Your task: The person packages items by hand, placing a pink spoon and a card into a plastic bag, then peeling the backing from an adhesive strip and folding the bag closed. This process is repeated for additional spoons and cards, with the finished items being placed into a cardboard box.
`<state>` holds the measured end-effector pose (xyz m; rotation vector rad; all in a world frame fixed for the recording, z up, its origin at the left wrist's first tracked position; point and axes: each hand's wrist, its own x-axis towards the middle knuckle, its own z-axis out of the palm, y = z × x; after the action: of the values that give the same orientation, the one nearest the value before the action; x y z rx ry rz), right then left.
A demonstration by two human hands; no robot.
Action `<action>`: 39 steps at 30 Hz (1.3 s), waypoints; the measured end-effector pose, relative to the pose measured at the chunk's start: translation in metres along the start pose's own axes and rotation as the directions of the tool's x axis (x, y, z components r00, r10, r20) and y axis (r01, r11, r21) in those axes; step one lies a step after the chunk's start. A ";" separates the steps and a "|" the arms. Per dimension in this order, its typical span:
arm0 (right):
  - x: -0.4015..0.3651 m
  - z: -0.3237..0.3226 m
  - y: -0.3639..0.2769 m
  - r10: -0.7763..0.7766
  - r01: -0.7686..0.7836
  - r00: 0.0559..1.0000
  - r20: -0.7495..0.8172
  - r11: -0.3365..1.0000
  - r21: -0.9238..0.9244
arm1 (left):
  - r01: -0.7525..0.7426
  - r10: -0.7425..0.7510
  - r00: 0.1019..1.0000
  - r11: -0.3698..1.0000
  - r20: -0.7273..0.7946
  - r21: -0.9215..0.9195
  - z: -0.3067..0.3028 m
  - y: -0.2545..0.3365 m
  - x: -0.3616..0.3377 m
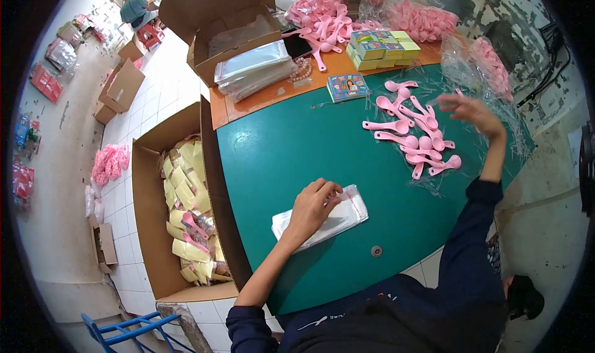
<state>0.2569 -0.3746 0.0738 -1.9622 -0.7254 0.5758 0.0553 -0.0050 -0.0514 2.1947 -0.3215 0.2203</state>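
My left hand (315, 207) is over a stack of clear plastic bags (350, 213) lying on the green table mat. Its fingers are curled together; whether a bag edge is pinched between them is hidden. My right hand (472, 113) is raised at the right, by the upper edge of a loose pile of pink plastic spoons (427, 143). Its fingers reach out toward the left, apart and slightly blurred, and nothing shows in them. A small stack of printed cards (347, 87) sits at the mat's far edge, left of the spoons.
Left of the table stands a carton (147, 229) holding packed cards and spoons. Along the back are an open box (217, 18), bag bundles (254, 68), card stacks (384, 48) and a heap of pink spoons (322, 18). A round metal piece (376, 251) lies near the front edge.
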 end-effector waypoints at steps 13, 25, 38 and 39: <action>0.006 -0.089 0.080 0.346 -0.743 0.649 -0.678 0.479 -0.467 | -0.056 0.054 0.993 0.998 -0.107 -0.015 -0.015 0.003 -0.005; 0.109 0.140 0.016 -0.163 0.052 0.985 -0.047 0.553 -0.831 | 0.308 -0.238 0.951 0.796 0.198 -0.521 -0.036 0.003 -0.006; 0.048 0.154 -0.057 -0.415 0.094 0.804 -0.426 0.796 -0.597 | 0.437 -0.266 0.891 0.727 0.369 -0.530 -0.048 0.001 -0.007; 0.040 0.167 -0.064 -0.418 0.111 0.805 -0.422 0.804 -0.584 | 0.454 -0.289 0.885 0.711 0.365 -0.536 -0.048 0.003 -0.006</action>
<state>0.1605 -0.2205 0.0507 -2.3087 -0.8435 -0.4153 0.0466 0.0327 -0.0220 1.5792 -0.0542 -0.3644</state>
